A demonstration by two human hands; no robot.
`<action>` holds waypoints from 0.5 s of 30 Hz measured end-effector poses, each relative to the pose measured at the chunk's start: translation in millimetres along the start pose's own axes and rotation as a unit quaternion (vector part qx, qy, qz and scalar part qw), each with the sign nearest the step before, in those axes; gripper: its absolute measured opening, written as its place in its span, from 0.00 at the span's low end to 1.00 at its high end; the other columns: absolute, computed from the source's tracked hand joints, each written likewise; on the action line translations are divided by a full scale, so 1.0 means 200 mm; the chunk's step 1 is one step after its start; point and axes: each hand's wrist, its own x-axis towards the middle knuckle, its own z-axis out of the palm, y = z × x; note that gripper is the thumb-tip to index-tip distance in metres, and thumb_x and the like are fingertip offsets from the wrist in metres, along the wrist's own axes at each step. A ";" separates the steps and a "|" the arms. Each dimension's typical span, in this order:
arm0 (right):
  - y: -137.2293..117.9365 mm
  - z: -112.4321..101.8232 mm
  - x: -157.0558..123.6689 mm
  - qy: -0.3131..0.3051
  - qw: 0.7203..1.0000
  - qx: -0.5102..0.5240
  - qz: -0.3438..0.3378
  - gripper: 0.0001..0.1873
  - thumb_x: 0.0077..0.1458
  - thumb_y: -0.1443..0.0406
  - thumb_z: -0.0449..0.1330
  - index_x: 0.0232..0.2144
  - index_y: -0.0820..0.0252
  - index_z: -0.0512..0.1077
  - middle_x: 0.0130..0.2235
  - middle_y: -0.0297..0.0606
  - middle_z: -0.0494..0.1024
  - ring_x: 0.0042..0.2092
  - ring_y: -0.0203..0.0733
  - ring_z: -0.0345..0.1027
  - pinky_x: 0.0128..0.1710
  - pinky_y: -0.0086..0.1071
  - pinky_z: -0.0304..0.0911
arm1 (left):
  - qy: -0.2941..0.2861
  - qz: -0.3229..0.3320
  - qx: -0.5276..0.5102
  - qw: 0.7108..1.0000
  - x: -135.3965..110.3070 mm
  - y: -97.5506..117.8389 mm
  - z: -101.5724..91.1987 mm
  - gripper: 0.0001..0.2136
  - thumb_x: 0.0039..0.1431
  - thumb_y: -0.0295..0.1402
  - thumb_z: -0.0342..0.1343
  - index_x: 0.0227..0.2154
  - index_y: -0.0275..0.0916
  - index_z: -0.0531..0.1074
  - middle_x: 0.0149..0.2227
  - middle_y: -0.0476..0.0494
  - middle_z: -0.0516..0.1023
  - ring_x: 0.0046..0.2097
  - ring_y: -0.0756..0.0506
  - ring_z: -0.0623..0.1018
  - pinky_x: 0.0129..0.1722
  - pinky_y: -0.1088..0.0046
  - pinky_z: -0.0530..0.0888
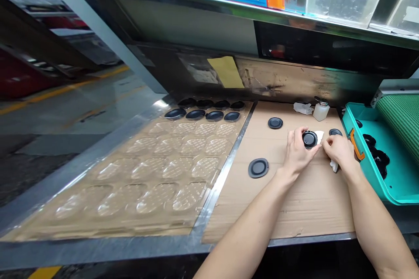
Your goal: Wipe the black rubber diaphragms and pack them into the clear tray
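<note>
My left hand (296, 150) grips a round black plastic part (309, 139) by its edge, above the cardboard sheet (294, 209). Close by on the right, my right hand (340, 150) is closed on a white wipe (334, 165), whose lower end hangs below the fingers. A white piece also shows behind the held part, between both hands. Just past my right hand lies another black part (335, 132), partly covered by it. Two more flat black parts rest on the cardboard, one farther back (275, 123) and one nearer (258, 168).
A clear moulded tray (157, 170) lies on the left, with several black parts in its back rows. A small pump bottle (321, 110) and crumpled tissue (303, 108) stand at the back. On the right, a teal bin (401, 192) holds black parts beside a green conveyor belt (402, 113).
</note>
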 end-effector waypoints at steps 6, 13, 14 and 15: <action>-0.06 0.09 -0.02 0.004 0.989 0.002 -0.145 0.25 0.63 0.58 0.53 0.62 0.45 0.68 0.64 0.44 0.67 0.58 0.57 0.63 0.54 0.47 0.59 | 0.005 -0.010 0.021 1.000 0.00 0.02 -0.01 0.31 0.46 0.35 0.73 0.52 0.40 0.65 0.51 0.36 0.75 0.56 0.38 0.73 0.56 0.59 0.74; -0.07 0.18 0.00 0.081 0.991 0.016 -0.107 0.16 0.65 0.54 0.54 0.45 0.53 0.76 0.56 0.45 0.74 0.50 0.53 0.66 0.48 0.41 0.59 | -0.112 -0.057 0.016 0.992 0.06 0.09 -0.10 0.14 0.69 0.42 0.49 0.31 0.42 0.73 0.33 0.43 0.80 0.37 0.43 0.78 0.41 0.68 0.72; -0.07 0.19 0.01 0.094 0.990 0.025 -0.105 0.15 0.65 0.53 0.55 0.44 0.54 0.75 0.54 0.45 0.75 0.49 0.52 0.67 0.47 0.41 0.59 | -0.131 -0.082 0.023 0.988 0.06 0.09 -0.12 0.17 0.70 0.43 0.46 0.29 0.42 0.73 0.30 0.43 0.79 0.34 0.43 0.77 0.38 0.68 0.71; -0.06 0.20 0.02 0.102 0.989 0.033 -0.105 0.15 0.64 0.53 0.55 0.44 0.54 0.75 0.53 0.44 0.75 0.48 0.52 0.67 0.46 0.41 0.59 | -0.149 -0.106 0.038 0.982 0.06 0.09 -0.13 0.17 0.69 0.44 0.47 0.29 0.42 0.72 0.28 0.43 0.78 0.32 0.43 0.77 0.36 0.68 0.70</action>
